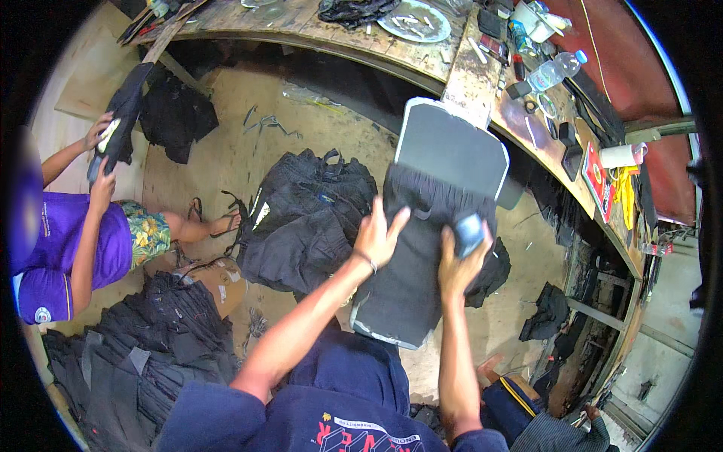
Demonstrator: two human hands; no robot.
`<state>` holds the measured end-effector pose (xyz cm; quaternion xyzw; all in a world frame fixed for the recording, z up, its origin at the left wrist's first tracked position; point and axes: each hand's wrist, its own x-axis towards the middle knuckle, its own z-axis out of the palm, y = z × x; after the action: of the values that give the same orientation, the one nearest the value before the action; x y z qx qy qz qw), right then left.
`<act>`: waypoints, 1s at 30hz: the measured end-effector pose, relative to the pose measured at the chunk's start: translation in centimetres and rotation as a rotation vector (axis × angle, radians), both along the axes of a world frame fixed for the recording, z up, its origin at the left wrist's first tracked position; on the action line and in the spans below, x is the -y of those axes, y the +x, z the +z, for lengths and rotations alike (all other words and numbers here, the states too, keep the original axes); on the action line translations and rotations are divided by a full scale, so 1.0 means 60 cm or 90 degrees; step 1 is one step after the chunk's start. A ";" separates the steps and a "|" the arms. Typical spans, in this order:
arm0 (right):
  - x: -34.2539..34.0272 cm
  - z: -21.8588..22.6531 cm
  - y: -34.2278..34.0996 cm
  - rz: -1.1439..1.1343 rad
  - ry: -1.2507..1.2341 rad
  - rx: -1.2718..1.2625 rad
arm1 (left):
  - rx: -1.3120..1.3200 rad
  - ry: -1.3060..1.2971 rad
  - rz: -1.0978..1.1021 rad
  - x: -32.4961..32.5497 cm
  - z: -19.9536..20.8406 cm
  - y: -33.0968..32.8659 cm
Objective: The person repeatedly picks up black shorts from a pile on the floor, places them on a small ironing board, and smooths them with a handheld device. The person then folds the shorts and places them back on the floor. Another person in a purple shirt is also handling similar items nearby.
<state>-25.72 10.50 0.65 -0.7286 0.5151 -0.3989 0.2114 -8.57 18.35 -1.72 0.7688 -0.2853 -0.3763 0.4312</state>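
Note:
A long grey board with pale edges [452,143] slopes away from my lap to the workbench. Black elastic-waisted cloth [414,248], like a pair of shorts or trousers, is pulled over its middle. My left hand [379,235] lies at the cloth's left edge, fingers spread, holding nothing. In my right hand [463,267] is a small blue-grey block [470,233], gripped over the cloth's right side; it is blurred, so its exact kind cannot be told. The cloth's waistband [429,181] lies gathered across the board beyond both hands.
Black garments [309,218] are heaped left of the board, with another pile [143,361] nearer me. At the left, a person in purple [83,233] handles dark cloth on a narrow board. The wooden workbench [324,38] bears a plate [414,21] and a bottle [557,71].

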 end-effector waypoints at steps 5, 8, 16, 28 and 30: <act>0.086 -0.042 0.016 -0.062 0.041 0.085 | 0.505 -0.156 0.114 0.087 -0.010 0.035; 0.091 -0.034 0.012 -0.059 0.089 0.122 | 0.736 -0.352 -0.178 0.080 0.028 0.022; 0.085 -0.026 0.019 -0.027 0.026 0.115 | 0.653 -0.094 -0.338 0.109 0.086 0.021; 0.085 -0.035 0.019 -0.030 -0.017 0.127 | 0.124 0.122 -0.658 0.194 0.065 0.087; 0.086 -0.040 0.021 -0.048 0.009 0.131 | 0.089 0.087 -0.688 0.186 0.058 0.095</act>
<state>-24.48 5.37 -1.77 -0.6626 0.5204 -0.4756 0.2529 -2.88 7.18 1.76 0.5623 -0.6426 -0.5096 0.1056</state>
